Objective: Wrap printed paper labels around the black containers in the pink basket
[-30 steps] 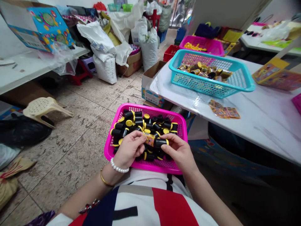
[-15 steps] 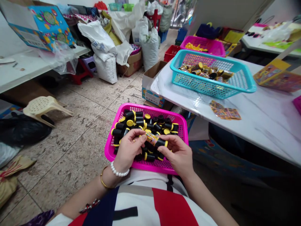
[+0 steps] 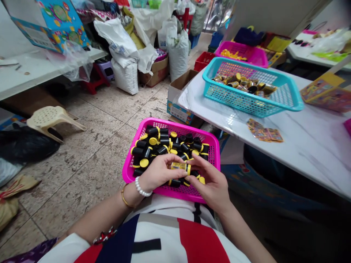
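A small cylinder with a yellow printed label and yellow cap (image 3: 179, 166) is held between both hands above the pink basket. My left hand (image 3: 160, 171), with a pearl bracelet at the wrist, is closed round its left part, thumb below and fingers above. My right hand (image 3: 211, 180) has its fingertips at the capped right end, thumb below. The pink basket (image 3: 215, 146) rests at my lap and holds several black cylinders with yellow caps (image 3: 141, 143); my hands hide part of them.
On the white table (image 3: 309, 146) at the right stand a turquoise basket (image 3: 246, 104) of labelled cylinders and flat printed labels (image 3: 264, 131). An open carton (image 3: 178, 109) is beside it. A cream stool (image 3: 52, 117) stands on the floor at the left.
The label now wraps round the cylinder, where before it stuck out from the black body. My left hand has moved right and closed round it; my right fingers have shifted to the capped end.
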A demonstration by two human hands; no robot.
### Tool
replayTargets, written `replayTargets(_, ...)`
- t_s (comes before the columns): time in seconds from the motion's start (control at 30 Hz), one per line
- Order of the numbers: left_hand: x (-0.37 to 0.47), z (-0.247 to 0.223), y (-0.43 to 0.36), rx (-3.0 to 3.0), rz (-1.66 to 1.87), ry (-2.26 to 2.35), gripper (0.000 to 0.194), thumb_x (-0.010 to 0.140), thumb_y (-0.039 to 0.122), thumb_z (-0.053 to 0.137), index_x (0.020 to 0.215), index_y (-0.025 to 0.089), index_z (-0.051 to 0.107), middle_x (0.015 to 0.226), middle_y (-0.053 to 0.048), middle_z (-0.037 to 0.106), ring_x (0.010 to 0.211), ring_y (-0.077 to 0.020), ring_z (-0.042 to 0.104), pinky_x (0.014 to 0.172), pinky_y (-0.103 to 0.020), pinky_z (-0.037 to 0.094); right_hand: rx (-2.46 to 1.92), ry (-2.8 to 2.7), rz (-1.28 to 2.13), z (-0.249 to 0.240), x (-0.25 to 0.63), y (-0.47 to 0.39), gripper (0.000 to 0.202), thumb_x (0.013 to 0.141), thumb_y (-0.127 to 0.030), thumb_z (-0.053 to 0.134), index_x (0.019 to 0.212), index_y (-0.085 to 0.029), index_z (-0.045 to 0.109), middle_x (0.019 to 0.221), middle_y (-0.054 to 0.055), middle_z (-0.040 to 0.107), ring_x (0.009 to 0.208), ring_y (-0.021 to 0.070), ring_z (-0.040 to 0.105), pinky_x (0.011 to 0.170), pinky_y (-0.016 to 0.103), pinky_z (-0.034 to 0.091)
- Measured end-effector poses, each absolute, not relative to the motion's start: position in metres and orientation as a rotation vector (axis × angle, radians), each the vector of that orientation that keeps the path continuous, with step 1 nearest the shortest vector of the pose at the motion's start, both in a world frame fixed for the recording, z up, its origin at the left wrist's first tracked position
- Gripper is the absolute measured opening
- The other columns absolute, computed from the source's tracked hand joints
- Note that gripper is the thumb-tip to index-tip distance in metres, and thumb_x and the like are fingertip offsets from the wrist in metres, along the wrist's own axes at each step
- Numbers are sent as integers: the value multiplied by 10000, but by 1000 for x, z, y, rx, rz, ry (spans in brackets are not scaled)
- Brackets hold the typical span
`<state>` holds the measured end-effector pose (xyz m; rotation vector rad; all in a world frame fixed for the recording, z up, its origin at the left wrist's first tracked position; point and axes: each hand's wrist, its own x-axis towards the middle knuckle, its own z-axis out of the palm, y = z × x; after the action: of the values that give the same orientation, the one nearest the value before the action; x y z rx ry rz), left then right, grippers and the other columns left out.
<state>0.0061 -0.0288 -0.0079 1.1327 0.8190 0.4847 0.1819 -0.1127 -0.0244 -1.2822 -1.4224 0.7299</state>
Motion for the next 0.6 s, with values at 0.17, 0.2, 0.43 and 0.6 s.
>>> replayTargets(0.17, 9, -9, -29, 1038, 453, 725, 336, 659, 228, 789, 946, 134, 642, 828, -28, 660, 705, -114, 598, 657, -229, 473, -1255, -1612, 484, -21, 187, -112, 395, 781, -119, 703, 1136, -288, 661, 1099, 59, 688, 1037, 238, 644, 910, 407, 544)
replayTargets(0.2, 9, -9, -29, 1056, 481, 725, 320, 663, 221, 787, 935, 133, 643, 832, -27, 661, 720, -113, 600, 679, -229, 473, -1253, -1633, 452, -20, 187, -111, 388, 782, -115, 700, 1127, -288, 666, 1090, 59, 692, 1027, 237, 648, 897, 405, 548)
replayTargets(0.43, 9, -6, -30, 1158, 480, 669, 362, 764, 331, 712, 1063, 166, 595, 883, -40, 648, 742, -141, 608, 645, -247, 475, -1216, -1616, 340, -19, 187, -111, 419, 751, -93, 720, 1118, -290, 677, 1072, 71, 698, 982, 234, 664, 856, 398, 564)
replayTargets(0.6, 12, -7, -31, 1514, 723, 822, 195, 816, 250, 639, 996, 175, 635, 904, -40, 640, 803, -149, 587, 723, -259, 469, -1259, -1229, 699, -32, 178, -99, 241, 718, -185, 772, 949, -229, 717, 900, 50, 704, 806, 199, 691, 715, 328, 594)
